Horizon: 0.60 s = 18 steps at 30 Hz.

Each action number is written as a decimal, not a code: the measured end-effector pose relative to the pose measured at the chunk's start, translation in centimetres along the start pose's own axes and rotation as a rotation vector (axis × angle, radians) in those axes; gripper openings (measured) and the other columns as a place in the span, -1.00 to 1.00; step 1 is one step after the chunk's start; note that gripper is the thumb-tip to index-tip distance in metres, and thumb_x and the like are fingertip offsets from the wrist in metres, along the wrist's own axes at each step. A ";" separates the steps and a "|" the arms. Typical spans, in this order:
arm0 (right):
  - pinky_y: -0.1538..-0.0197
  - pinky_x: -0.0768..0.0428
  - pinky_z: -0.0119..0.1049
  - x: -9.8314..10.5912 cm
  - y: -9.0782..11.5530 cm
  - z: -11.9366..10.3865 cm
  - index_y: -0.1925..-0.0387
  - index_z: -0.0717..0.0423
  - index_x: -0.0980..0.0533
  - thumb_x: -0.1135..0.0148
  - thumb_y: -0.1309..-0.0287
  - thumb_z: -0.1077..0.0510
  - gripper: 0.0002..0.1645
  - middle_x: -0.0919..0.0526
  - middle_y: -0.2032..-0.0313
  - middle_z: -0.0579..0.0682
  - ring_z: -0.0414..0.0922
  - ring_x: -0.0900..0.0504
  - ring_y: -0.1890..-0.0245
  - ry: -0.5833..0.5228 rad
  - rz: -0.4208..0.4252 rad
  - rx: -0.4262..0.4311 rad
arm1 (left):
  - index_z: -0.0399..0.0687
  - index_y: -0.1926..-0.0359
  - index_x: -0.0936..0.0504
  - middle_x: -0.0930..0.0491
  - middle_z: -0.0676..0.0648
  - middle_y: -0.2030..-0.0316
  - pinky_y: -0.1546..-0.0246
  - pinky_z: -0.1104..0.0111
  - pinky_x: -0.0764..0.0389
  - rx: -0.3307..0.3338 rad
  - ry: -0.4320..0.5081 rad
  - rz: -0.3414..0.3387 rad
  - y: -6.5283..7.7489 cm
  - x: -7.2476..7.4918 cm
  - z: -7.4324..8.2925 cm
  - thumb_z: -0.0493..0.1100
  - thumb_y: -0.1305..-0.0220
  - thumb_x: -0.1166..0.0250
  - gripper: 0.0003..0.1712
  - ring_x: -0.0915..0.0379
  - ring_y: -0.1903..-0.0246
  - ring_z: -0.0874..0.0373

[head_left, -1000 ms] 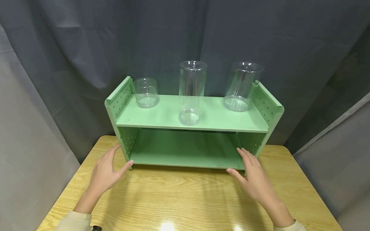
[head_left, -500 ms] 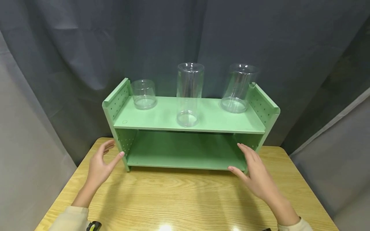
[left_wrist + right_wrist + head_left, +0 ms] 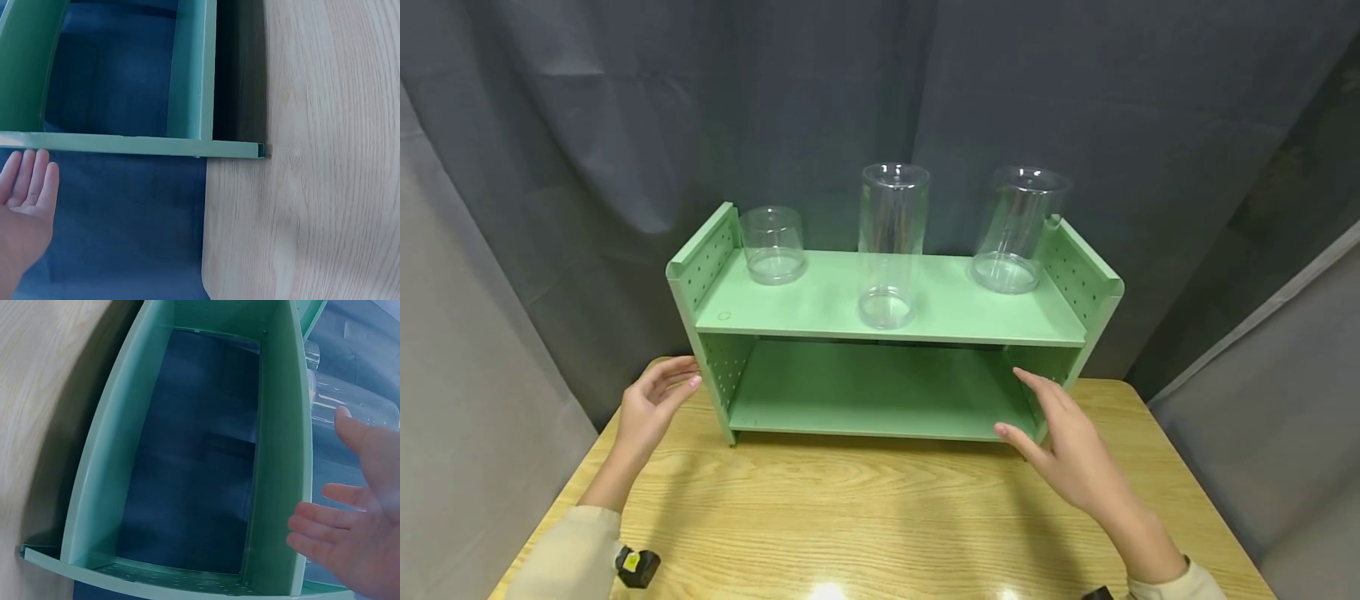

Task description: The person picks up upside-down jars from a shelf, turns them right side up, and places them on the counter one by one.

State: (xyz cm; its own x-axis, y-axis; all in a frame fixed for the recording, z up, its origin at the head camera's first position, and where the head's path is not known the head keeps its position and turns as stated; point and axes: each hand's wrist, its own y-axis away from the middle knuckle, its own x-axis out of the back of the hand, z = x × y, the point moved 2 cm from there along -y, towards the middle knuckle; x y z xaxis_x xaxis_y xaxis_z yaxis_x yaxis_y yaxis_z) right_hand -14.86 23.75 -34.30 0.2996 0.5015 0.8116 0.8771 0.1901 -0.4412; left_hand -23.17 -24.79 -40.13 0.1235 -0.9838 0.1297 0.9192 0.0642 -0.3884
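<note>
A green two-tier shelf rack (image 3: 820, 304) with perforated side panels stands on the wooden table. Three clear cylindrical containers stand upright on its upper tier: a short one (image 3: 775, 260) at left, a tall narrow one (image 3: 891, 242) near the front middle, and a wide one (image 3: 1017, 237) at right. My left hand (image 3: 647, 410) is beside the left side panel, its fingers extended close to the panel's outer face; contact cannot be told. My right hand (image 3: 1069, 446) is before the rack's right end with fingers spread and nothing held. The right wrist view shows its palm (image 3: 369, 550).
Dark grey curtains (image 3: 820, 100) hang behind the rack and lighter grey fabric (image 3: 467, 350) flanks the left. Bare wood tabletop (image 3: 865, 517) lies in front of the rack. A small black-and-yellow device (image 3: 637, 565) is at the left cuff.
My left hand has drawn leftward, its thumb leaving the front edge of the left panel and closing toward its fingers. The right hand has barely shifted. Rack and containers stay put.
</note>
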 end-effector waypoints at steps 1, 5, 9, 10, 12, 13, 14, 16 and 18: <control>-0.13 -0.54 0.16 0.1 -0.1 -0.1 -0.39 0.14 -0.20 -0.34 -0.14 -0.02 -0.14 -0.40 -0.27 0.20 0.02 -0.59 0.11 0.003 0.003 0.005 | -0.53 -0.13 -0.41 -0.65 0.25 0.12 0.08 0.70 -0.60 0.007 0.017 -0.001 -0.1 0.1 -0.2 -0.32 -0.27 -0.25 -0.53 -0.57 0.12 0.46; -0.04 -0.58 0.03 0.7 -0.6 -0.3 -0.37 0.14 -0.22 -0.36 -0.13 0.00 -0.15 -0.43 -0.25 0.18 -0.29 -0.35 0.55 0.028 0.022 0.031 | -0.45 -0.11 -0.47 -0.64 0.32 0.16 0.11 0.73 -0.58 0.059 -0.015 0.015 -0.6 0.4 -0.5 -0.25 -0.27 -0.28 -0.55 -0.56 0.16 0.52; 0.01 -0.57 -0.03 1.4 -1.0 -0.5 -0.37 0.12 -0.23 -0.35 -0.14 0.01 -0.17 -0.43 -0.24 0.17 -0.28 -0.39 0.55 0.028 0.034 0.046 | -0.29 -0.10 -0.52 -0.60 0.41 0.20 0.11 0.77 -0.55 0.135 -0.068 0.036 -1.3 0.3 -0.5 -0.15 -0.28 -0.29 -0.57 -0.53 0.18 0.58; 0.01 -0.56 -0.02 1.5 -1.1 -0.5 -0.37 0.12 -0.23 -0.34 -0.15 0.01 -0.18 -0.43 -0.25 0.17 -0.25 -0.41 0.53 0.022 0.034 0.048 | -0.26 -0.09 -0.53 -0.60 0.42 0.21 0.11 0.77 -0.54 0.155 -0.064 0.038 -1.4 0.3 -0.5 -0.13 -0.28 -0.29 -0.58 -0.53 0.18 0.59; -0.06 -0.55 0.07 1.8 -1.3 -0.6 -0.37 0.14 -0.23 -0.34 -0.15 0.03 -0.18 -0.43 -0.24 0.19 -0.07 -0.57 0.25 0.008 0.036 0.056 | -0.18 -0.08 -0.54 -0.59 0.41 0.22 0.11 0.77 -0.54 0.189 -0.045 0.039 -1.7 0.2 -0.5 -0.10 -0.28 -0.29 -0.60 -0.53 0.19 0.57; -0.08 -0.53 0.11 2.0 -1.4 -0.7 -0.36 0.15 -0.24 -0.35 -0.15 0.04 -0.19 -0.43 -0.24 0.20 0.01 -0.57 0.12 0.001 0.038 0.062 | -0.14 -0.07 -0.55 -0.59 0.40 0.22 0.11 0.76 -0.55 0.201 -0.035 0.037 -1.8 0.1 -0.6 -0.08 -0.28 -0.29 -0.61 -0.54 0.20 0.56; -0.13 -0.50 0.15 2.1 -1.6 -0.7 -0.35 0.16 -0.24 -0.35 -0.14 0.05 -0.19 -0.43 -0.24 0.21 0.10 -0.53 -0.02 -0.006 0.039 0.067 | -0.10 -0.06 -0.56 -0.60 0.39 0.23 0.10 0.75 -0.56 0.213 -0.014 0.038 -1.9 0.1 -0.7 -0.08 -0.28 -0.29 -0.63 -0.56 0.21 0.54; -0.14 -0.50 0.16 2.3 -1.9 -0.8 -0.35 0.18 -0.25 -0.35 -0.14 0.05 -0.19 -0.43 -0.23 0.22 0.15 -0.50 -0.11 -0.007 0.039 0.078 | -0.04 -0.03 -0.57 -0.61 0.37 0.24 0.10 0.73 -0.57 0.226 0.023 0.036 -2.0 0.1 -0.8 -0.07 -0.29 -0.28 -0.68 -0.58 0.23 0.51; -0.14 -0.50 0.15 2.5 -2.1 -0.9 -0.34 0.19 -0.26 -0.36 -0.13 0.05 -0.20 -0.44 -0.23 0.22 0.17 -0.45 -0.20 -0.007 0.039 0.086 | -0.01 0.00 -0.57 -0.62 0.34 0.25 0.09 0.71 -0.59 0.228 0.057 0.031 -2.0 0.1 -0.9 -0.07 -0.29 -0.27 -0.72 -0.60 0.25 0.50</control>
State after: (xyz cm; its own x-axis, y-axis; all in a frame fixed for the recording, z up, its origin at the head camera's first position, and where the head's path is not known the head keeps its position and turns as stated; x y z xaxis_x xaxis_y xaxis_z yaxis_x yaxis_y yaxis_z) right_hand -15.66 23.88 -31.00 0.3301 0.5157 0.7906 0.8293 0.2417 -0.5039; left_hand -25.31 -25.21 -40.21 0.1376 -0.9882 0.0666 0.9768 0.1243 -0.1742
